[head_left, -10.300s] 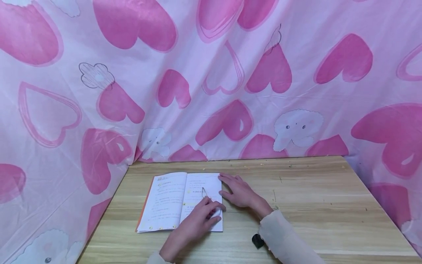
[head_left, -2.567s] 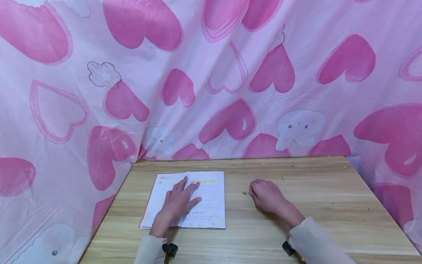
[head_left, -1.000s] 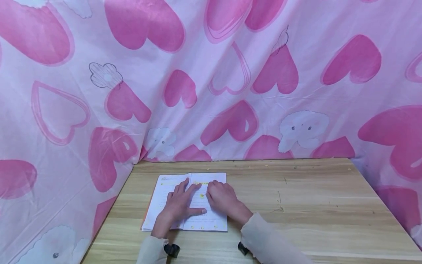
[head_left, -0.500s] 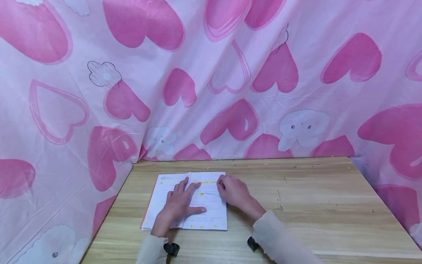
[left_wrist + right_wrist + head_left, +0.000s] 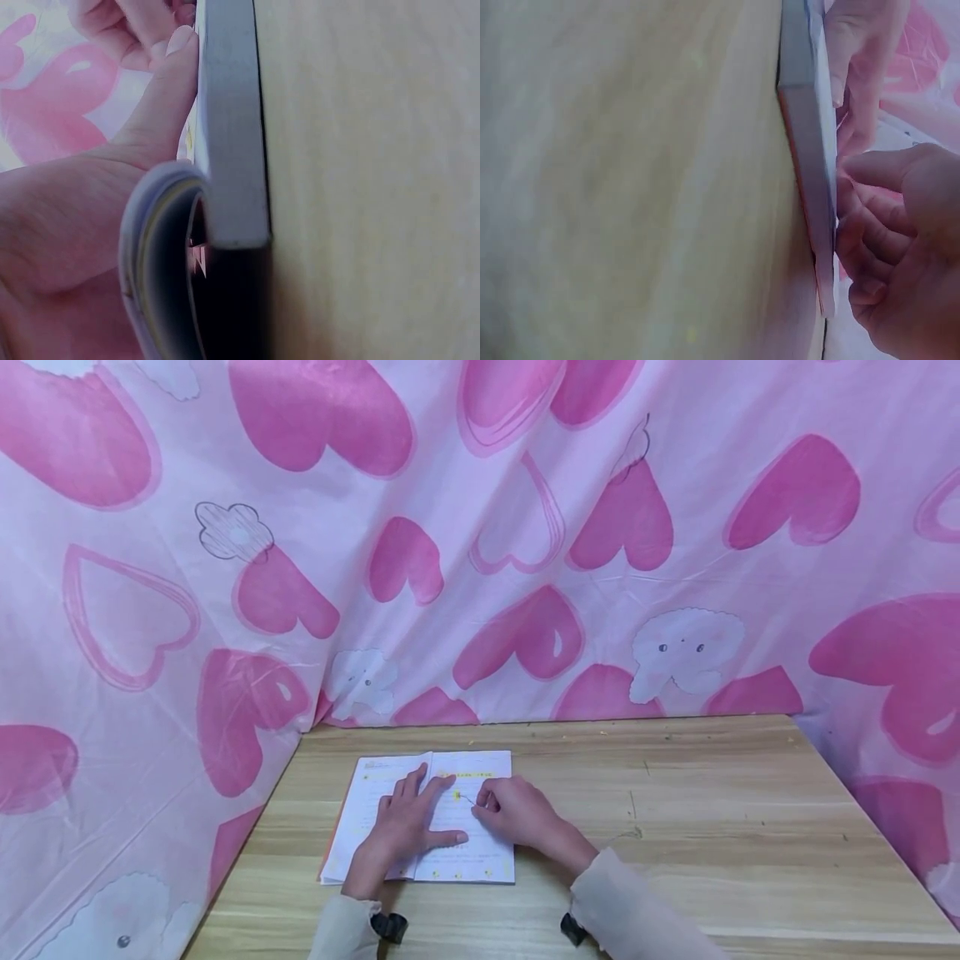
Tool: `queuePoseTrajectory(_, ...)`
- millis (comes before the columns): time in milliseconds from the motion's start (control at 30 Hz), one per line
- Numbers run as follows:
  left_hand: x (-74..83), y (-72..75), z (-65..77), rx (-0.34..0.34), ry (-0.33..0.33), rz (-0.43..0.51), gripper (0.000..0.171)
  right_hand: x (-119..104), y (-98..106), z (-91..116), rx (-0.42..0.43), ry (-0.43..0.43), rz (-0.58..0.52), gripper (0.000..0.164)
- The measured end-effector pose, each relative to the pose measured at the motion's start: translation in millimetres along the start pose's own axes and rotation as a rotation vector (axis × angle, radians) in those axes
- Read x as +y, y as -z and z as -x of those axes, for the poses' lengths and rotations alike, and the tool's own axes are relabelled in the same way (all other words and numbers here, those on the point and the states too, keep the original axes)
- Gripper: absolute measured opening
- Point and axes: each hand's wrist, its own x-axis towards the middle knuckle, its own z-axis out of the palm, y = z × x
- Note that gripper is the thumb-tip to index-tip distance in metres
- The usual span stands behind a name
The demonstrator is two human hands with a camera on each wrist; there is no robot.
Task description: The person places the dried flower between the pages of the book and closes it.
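Note:
An open book [image 5: 476,852] with white printed pages lies on the table's left half. My left hand [image 5: 405,822] rests on it across the fold, fingers spread and mostly straight. Over the right-hand page, my right hand [image 5: 517,810] pinches the end of a thin stem, with a small yellow flower-like head [image 5: 457,794] at its other end over the page. In the left wrist view the thick page block [image 5: 234,127] shows from the edge, with the left thumb [image 5: 161,97] on top. The right wrist view shows curled right fingers [image 5: 874,225] at the page; the stem is hidden there.
A wooden table [image 5: 712,860] extends to the right of the book. A thin dark strand [image 5: 632,833] and several tiny crumbs lie on it. Pink heart-patterned cloth [image 5: 517,635] hangs along the back and sides.
A different page is showing than ten seconds ago. The right hand came from the table on the right onto the page, bringing the yellow-headed stem; lately it shifted slightly left. The left hand stays.

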Motion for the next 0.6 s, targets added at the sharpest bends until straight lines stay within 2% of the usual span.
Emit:
queuePoseTrajectory(167,-0.3,-1.9,-1.8,-0.007,0.001,0.014,0.094,7,7,-2,0.055,-0.012,-0.018,0.008)
queuePoseTrajectory(267,-0.5,-2.6,-3.3,-0.013,0.013,0.02,0.095,16,17,-3,0.097,-0.02,0.065,0.024)
queuePoseTrajectory(400,-0.5,-3.1,-4.0,-0.024,0.032,0.024,0.096,30,28,-4,0.058,-0.011,0.154,0.049)
queuePoseTrajectory(600,3.0,0.7,-0.4,-0.036,0.037,0.035,0.096,35,28,-7,0.005,-0.032,0.211,0.055)
